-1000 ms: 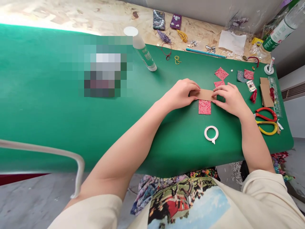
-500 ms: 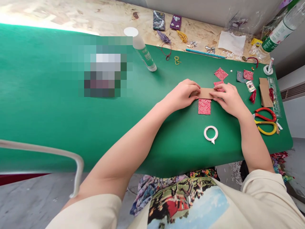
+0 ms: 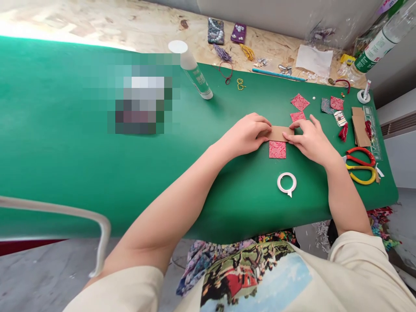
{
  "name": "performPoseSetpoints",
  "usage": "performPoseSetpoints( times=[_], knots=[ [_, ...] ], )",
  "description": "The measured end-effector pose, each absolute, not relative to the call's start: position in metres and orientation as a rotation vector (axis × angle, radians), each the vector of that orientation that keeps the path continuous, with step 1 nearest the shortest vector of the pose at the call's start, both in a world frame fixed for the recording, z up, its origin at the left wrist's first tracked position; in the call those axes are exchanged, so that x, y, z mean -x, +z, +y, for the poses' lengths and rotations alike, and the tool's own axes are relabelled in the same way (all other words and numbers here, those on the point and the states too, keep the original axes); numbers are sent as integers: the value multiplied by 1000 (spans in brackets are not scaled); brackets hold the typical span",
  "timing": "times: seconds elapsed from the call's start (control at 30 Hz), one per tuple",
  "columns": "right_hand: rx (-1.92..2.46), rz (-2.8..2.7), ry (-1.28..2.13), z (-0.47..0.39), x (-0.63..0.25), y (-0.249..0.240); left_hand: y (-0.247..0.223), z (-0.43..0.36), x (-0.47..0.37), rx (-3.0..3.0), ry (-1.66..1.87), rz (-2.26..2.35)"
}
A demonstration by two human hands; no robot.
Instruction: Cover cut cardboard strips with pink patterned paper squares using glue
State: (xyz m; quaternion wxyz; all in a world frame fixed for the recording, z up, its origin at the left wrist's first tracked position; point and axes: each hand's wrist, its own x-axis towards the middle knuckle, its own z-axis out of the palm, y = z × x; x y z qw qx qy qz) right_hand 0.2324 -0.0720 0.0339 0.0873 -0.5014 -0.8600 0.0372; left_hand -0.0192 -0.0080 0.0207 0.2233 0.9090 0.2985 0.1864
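A small brown cardboard strip (image 3: 277, 133) is held level between my hands, low over the green table. My left hand (image 3: 248, 135) pinches its left end between thumb and fingers. At the right end, my right hand (image 3: 307, 138) grips it with thumb and forefinger, the other fingers raised. A red patterned fabric square (image 3: 277, 150) lies just below the strip, its upper edge covered by it. Behind my right fingers lies another red square (image 3: 297, 116), partly hidden, with a third red square (image 3: 300, 102) above it. A roll of white tape (image 3: 287, 183) lies nearer my body.
A white-capped glue stick (image 3: 195, 73) stands left of my hands. To the right lie scissors (image 3: 361, 166) with red and yellow handles, cardboard pieces (image 3: 360, 128) and a red tassel (image 3: 343, 132). A blue pencil (image 3: 279, 75) and decorated pouches (image 3: 216, 31) lie toward the back.
The cardboard strip and both hands have come slightly toward my body, covering more of the red square's upper edge. My right thumb and forefinger have shifted on the strip.
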Motion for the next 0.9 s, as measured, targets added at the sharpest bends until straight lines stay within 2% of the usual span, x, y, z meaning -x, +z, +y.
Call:
performPoseSetpoints(
  times=[0.9],
  knots=[
    [1324,-2762,229,-83,-232,56,57,-30,18,-2475,247,931]
  ],
)
